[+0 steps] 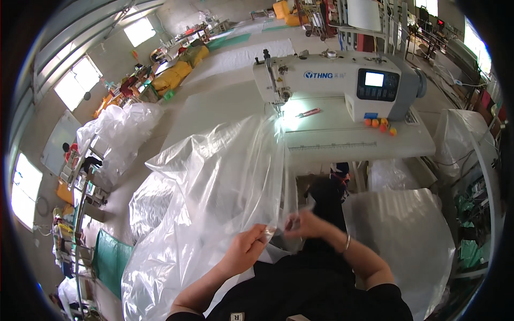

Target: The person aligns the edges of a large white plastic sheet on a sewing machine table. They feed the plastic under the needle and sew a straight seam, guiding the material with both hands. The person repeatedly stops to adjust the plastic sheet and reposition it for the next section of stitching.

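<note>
A large sheet of clear plastic film [209, 171] hangs from the sewing machine's needle area down over my lap and left side. My left hand [247, 248] is closed, pinching the film's edge between thumb and fingers close to my body. Just right of it, my right hand [310, 223] is at the same edge, a bracelet on its wrist. Motion smears its fingers, so its grip is unclear. The white sewing machine [326, 80] stands ahead, its lamp lit over the film's far end. Red-handled thread snips [309, 113] rest on the machine bed, right of the needle.
Small orange and yellow balls [383, 126] sit by the machine's base. A ruler scale [332, 146] runs along the table's front edge. More plastic film [399, 241] lies at my right, and a bundled heap of film [120, 128] stands at left. A green sheet [111, 262] hangs lower left.
</note>
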